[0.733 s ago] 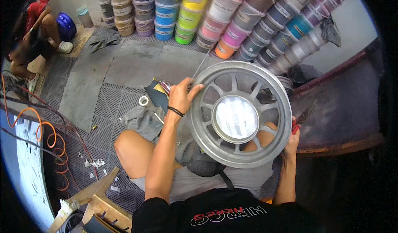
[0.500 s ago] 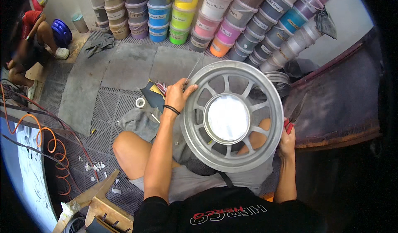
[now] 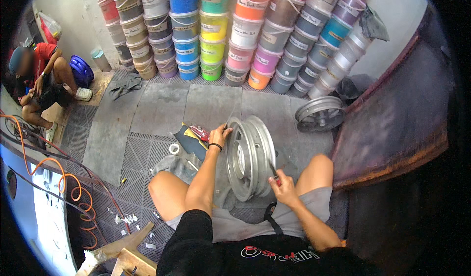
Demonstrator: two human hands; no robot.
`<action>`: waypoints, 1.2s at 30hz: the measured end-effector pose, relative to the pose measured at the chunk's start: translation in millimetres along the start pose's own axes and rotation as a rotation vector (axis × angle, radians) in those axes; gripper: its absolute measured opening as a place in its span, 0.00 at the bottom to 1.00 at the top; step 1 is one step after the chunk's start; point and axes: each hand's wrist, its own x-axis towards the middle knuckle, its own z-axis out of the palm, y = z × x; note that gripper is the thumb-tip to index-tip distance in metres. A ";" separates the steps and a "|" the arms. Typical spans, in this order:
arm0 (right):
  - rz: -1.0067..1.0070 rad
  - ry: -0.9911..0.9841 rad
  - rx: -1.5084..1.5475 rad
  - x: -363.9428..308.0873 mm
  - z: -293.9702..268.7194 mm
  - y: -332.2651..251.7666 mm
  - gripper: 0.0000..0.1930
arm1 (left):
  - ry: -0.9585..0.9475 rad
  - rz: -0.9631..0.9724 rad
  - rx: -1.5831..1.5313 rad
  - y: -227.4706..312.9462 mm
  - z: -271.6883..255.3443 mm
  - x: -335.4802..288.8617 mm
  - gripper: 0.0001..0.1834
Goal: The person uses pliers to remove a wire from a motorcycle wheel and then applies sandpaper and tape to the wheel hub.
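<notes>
On my feed the grey wheel point(image 3: 253, 158) stands on edge between the person's bent legs, just past centre toward 5 o'clock, its spoked face turned toward 9. Taking that wheel as my dial, I have the left hand point(image 3: 220, 134) at 10 o'clock, fingers curled over the rim edge, gripping it. The right hand point(image 3: 285, 187) sits at 4 o'clock, closed around a red-handled tool point(image 3: 278, 181); its dark end points to 11 and overlaps the barrel in my view, so I can't tell whether they touch.

Out at 9 o'clock I see a white tape roll point(image 3: 174, 149) beside a crumpled grey cloth point(image 3: 169, 164). A second wheel point(image 3: 320, 114) lies at 2. Stacked paint buckets point(image 3: 211, 45) line the wall around 12, and a co-worker point(image 3: 46, 69) sits far off at 10, near a blue wheel point(image 3: 81, 70).
</notes>
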 end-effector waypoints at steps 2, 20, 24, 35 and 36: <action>0.007 0.010 0.058 -0.7 17.6 5.6 0.10 | 0.022 0.013 0.064 -19.8 15.4 8.7 0.25; 0.134 0.033 0.153 17.8 6.6 14.5 0.17 | 0.010 -0.019 -0.243 141.7 -136.3 -8.3 0.21; -0.167 0.241 -0.023 53.3 -44.8 -5.6 0.13 | -0.036 0.145 -0.286 212.5 -157.3 -74.0 0.14; -0.526 0.038 0.042 114.5 -133.3 -80.2 0.10 | -0.120 -0.114 -0.385 307.4 -163.5 -180.6 0.11; -0.554 0.027 0.041 116.0 -137.4 -84.6 0.10 | -0.126 -0.120 -0.376 309.6 -163.2 -184.7 0.11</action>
